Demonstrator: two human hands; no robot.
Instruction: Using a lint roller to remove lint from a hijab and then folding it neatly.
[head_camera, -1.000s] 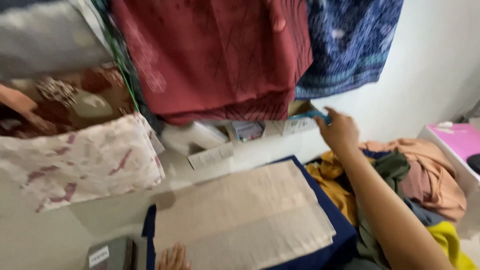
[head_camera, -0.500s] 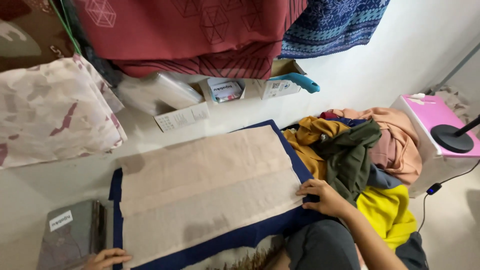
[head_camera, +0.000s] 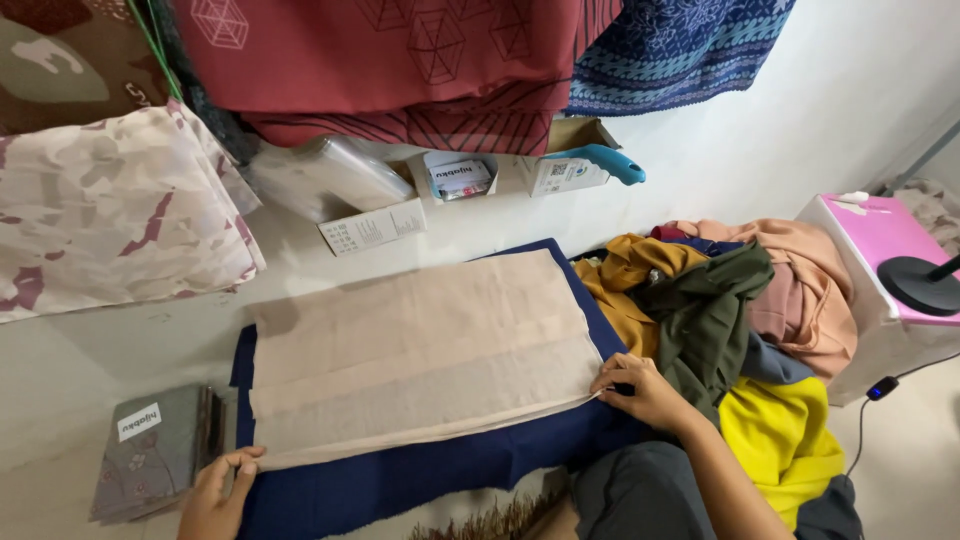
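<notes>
A beige cloth (head_camera: 420, 350) lies folded flat on a dark blue mat (head_camera: 420, 480) on the floor. My left hand (head_camera: 215, 490) pinches the cloth's near left corner. My right hand (head_camera: 640, 385) grips its near right corner at the mat's edge. The near edge of the cloth is lifted a little off the mat between the two hands.
A heap of clothes (head_camera: 740, 320) in orange, olive, yellow and peach lies right of the mat. A grey packet (head_camera: 150, 450) lies at the left. Cardboard boxes (head_camera: 460, 180) and a blue-handled iron (head_camera: 600, 160) stand by the wall under hanging fabrics (head_camera: 400, 60). A pink box (head_camera: 880, 270) holds a black stand.
My right hand left the blue handle by the wall and came down to the cloth's right corner. My left hand took the left corner. The near edge has moved back, baring more mat.
</notes>
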